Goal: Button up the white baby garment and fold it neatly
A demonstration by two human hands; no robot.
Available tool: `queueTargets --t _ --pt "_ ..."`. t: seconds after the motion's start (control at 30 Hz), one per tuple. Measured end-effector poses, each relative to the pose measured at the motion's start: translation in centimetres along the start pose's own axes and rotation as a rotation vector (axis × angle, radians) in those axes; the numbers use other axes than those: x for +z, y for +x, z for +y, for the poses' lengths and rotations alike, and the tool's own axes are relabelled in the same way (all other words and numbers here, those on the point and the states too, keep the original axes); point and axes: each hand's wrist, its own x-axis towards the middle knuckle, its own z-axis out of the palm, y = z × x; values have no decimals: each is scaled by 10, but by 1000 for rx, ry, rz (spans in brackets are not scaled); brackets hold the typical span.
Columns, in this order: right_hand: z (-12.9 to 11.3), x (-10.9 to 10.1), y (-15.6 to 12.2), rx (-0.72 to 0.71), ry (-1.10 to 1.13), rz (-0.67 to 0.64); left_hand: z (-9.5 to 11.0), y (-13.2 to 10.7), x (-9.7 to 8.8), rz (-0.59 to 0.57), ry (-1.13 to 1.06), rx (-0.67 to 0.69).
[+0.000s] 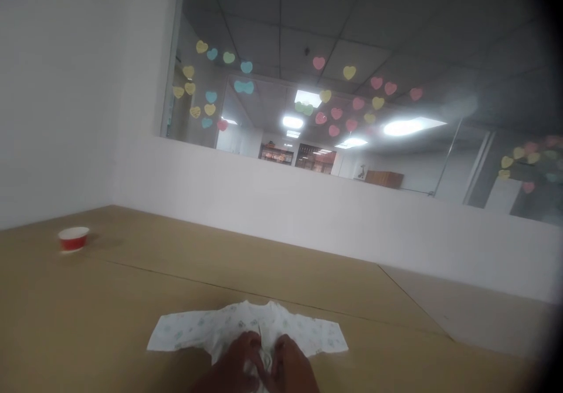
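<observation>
A small white baby shirt (240, 319) with a faint print lies spread on the tabletop, both sleeves stretched out to the sides. My left hand (241, 355) and my right hand (288, 361) are close together over the middle of its front, beside the slit below the neckline. Both hands have curled fingers that touch the cloth there. The picture is soft, so a fastener between the fingers cannot be made out. The lower part of the shirt is hidden behind my hands and the frame's bottom edge.
A red and white paper bowl (73, 239) stands at the far left of the brown table (185, 246). White walls (246, 185) rise behind the table, with a wide window (272, 47) bearing several heart-shaped sticky notes. A thin seam crosses the tabletop beyond the shirt.
</observation>
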Motion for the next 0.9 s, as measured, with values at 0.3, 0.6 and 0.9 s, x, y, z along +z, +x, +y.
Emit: queueTargets --t 0.3,0.6,0.9 --pt "10 1 -2 44 -59 -74 15 9 8 37 91 95" --pt "5 -13 -1 197 21 -207 40 15 7 -63 156 158" --pt "9 -31 13 207 533 -265 43 18 -3 -61 -55 87"
